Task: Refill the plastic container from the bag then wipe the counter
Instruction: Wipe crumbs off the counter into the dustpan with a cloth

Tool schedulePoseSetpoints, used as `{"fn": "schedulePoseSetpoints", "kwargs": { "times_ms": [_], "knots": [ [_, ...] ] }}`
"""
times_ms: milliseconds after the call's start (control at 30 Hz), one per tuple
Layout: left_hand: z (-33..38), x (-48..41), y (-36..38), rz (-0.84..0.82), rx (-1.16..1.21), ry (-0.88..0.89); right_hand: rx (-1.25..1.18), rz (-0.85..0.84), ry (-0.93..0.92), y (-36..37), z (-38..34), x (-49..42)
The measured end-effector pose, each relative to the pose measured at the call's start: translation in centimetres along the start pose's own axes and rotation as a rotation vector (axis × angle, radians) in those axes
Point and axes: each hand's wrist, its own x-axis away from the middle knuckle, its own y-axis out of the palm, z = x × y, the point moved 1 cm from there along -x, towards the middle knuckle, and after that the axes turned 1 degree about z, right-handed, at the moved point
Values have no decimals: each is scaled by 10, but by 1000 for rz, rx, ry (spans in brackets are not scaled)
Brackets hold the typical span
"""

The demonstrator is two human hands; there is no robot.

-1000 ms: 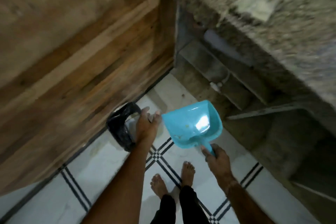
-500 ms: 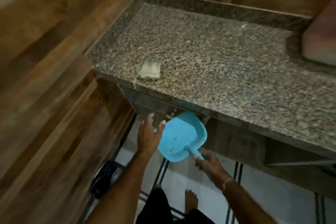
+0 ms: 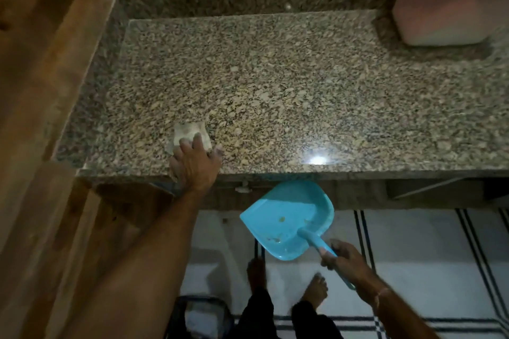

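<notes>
At seven o'clock on the table [image 3: 275, 85], my left hand [image 3: 194, 164] is pressing the cloth [image 3: 190, 132] flat; my right hand [image 3: 347, 262] is gripping the dustpan [image 3: 286, 217] off at five, probably risking swept crumbs missing it.

The worktop [image 3: 275, 85] is speckled granite, polished enough to throw back a bright glare near its front edge. On it lie a pale, limp cloth [image 3: 188, 132] and a cloudy plastic container [image 3: 440, 8]. The dustpan [image 3: 286, 217] is smooth blue plastic; the wall [image 3: 41, 91] is grainy wood; the floor [image 3: 413, 256] is glossy white tile.
</notes>
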Motion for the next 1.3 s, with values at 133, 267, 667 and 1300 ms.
{"fn": "schedulePoseSetpoints", "kwargs": {
  "times_ms": [133,267,667,1300],
  "knots": [
    [8,-15,4,18,46,116,-84,106,40,-1,17,11],
    [40,-9,1,28,143,136,-164,196,72,2,33,22],
    [165,27,20,-84,129,655,-321,336,96,-8,36,28],
    [233,60,35,-14,118,157,-413,340,118,-96,56,-2]
  ]
}}
